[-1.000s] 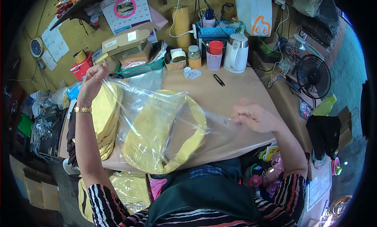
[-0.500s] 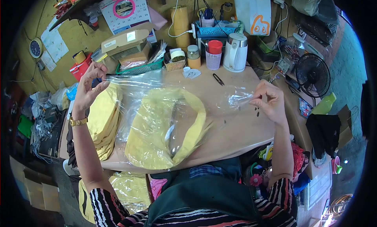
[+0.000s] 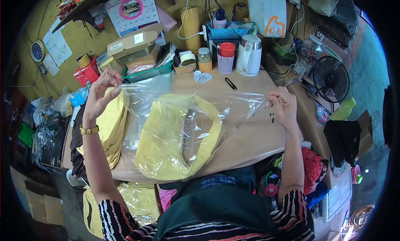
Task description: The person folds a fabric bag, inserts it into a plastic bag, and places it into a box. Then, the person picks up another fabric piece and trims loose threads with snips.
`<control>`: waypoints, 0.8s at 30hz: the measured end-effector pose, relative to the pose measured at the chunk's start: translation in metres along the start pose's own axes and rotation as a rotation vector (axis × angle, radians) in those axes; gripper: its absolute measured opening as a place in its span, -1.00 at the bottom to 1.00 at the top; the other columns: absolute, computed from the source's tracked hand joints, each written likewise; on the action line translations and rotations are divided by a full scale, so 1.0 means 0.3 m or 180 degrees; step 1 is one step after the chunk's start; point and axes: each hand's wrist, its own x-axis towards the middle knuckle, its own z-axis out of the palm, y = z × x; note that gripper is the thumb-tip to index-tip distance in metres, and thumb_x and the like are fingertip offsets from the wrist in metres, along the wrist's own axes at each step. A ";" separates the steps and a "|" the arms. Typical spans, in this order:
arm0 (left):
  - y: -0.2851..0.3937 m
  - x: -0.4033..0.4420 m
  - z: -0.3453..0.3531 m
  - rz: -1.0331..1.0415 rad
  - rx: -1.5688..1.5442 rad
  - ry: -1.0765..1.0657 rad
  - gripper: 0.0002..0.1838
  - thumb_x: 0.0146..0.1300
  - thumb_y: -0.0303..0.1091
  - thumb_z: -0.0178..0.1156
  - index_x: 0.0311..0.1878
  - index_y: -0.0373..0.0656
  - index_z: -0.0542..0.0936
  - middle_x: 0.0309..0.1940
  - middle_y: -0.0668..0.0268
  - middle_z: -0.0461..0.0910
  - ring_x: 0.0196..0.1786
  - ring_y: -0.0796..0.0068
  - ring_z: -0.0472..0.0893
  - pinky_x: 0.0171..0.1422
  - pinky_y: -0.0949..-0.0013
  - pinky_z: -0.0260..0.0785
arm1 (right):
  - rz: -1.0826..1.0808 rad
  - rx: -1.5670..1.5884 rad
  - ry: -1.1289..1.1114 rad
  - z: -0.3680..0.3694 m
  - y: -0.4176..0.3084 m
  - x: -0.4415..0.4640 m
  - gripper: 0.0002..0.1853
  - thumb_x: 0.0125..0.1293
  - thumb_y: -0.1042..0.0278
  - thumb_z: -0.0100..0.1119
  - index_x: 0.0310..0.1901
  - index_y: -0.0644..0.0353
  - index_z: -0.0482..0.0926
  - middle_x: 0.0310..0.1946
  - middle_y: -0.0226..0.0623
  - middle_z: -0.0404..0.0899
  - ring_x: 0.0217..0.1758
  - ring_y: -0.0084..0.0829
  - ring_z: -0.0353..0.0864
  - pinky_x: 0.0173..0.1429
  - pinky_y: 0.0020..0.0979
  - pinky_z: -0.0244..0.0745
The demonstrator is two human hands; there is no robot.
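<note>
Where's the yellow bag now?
In the head view, the yellow bag lies on the table, just left of centre, seen through clear plastic held by left hand and right hand.

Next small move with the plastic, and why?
I'd probably lower the stretched edge of the clear plastic toward the yellow bag: left hand and right hand pinch it well apart, holding it raised, while the bag shows through the sheet below.
</note>
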 end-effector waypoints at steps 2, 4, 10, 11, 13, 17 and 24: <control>-0.013 -0.002 -0.001 0.0018 0.0045 -0.0030 -0.77 0.24 -0.29 0.33 -0.30 -0.19 0.49 -0.06 0.32 0.43 -0.01 0.55 0.41 0.13 0.47 0.24 | 0.0313 0.0659 -0.0043 -0.018 -0.028 0.006 -0.82 0.13 0.47 0.35 -0.45 0.27 0.49 -0.39 -0.35 0.44 -0.25 -0.48 0.40 -0.15 -0.43 0.30; -0.026 -0.007 -0.004 -0.0118 -0.0264 0.0002 -0.78 0.27 -0.25 0.30 -0.25 -0.16 0.50 -0.04 0.32 0.44 0.06 0.53 0.43 0.18 0.42 0.24 | 0.0278 0.0606 -0.0236 -0.037 -0.031 0.009 -0.79 0.14 0.44 0.35 -0.47 0.27 0.47 -0.34 -0.34 0.45 -0.18 -0.47 0.39 -0.08 -0.40 0.29; 0.029 0.029 0.191 0.0584 -0.2323 0.1315 -0.84 0.49 -0.24 0.03 -0.13 -0.10 0.48 -0.08 0.28 0.45 0.14 0.41 0.47 0.20 0.36 0.31 | 0.0050 0.2028 0.0143 0.080 -0.038 0.000 -0.81 0.25 0.38 0.27 -0.44 0.16 0.46 -0.30 -0.36 0.42 -0.13 -0.44 0.39 0.05 -0.27 0.30; 0.062 0.045 0.235 0.0581 -0.2328 0.1308 -0.84 0.49 -0.24 0.03 -0.13 -0.10 0.48 -0.08 0.28 0.45 0.14 0.41 0.47 0.20 0.36 0.31 | 0.0128 0.2582 0.0255 0.111 -0.039 -0.008 -0.84 0.26 0.38 0.26 -0.41 0.15 0.47 -0.32 -0.38 0.41 -0.17 -0.44 0.40 0.04 -0.26 0.32; 0.120 0.063 0.285 0.0634 -0.3966 0.1498 -0.82 0.54 -0.24 -0.06 -0.16 -0.07 0.47 -0.18 0.31 0.46 -0.05 0.54 0.52 0.04 0.40 0.35 | 0.0382 0.4167 0.0486 0.168 -0.049 -0.019 -0.87 0.30 0.39 0.25 -0.29 0.13 0.46 -0.41 -0.46 0.38 -0.31 -0.51 0.41 -0.08 -0.31 0.36; 0.152 0.121 0.435 0.0445 -0.2375 0.0562 -0.67 0.34 -0.46 0.16 0.12 -0.08 0.35 -0.58 0.59 0.28 -0.60 0.83 0.22 -0.51 0.62 0.08 | 0.1051 0.3179 0.0574 0.273 -0.172 0.030 -0.75 0.34 0.45 0.23 -0.02 0.20 0.41 -0.56 -0.62 0.31 -0.54 -0.74 0.30 -0.39 -0.59 0.26; 0.267 0.137 0.733 -0.0047 -0.0727 -0.0167 0.02 0.09 -0.69 0.12 0.57 -0.04 -0.17 -0.46 0.34 0.47 -0.39 0.60 0.48 -0.30 0.46 0.31 | 0.1076 0.2449 0.0198 0.384 -0.396 0.067 -0.89 0.27 0.53 0.30 -0.19 0.28 0.60 -0.52 -0.54 0.48 -0.46 -0.79 0.40 -0.39 -0.66 0.29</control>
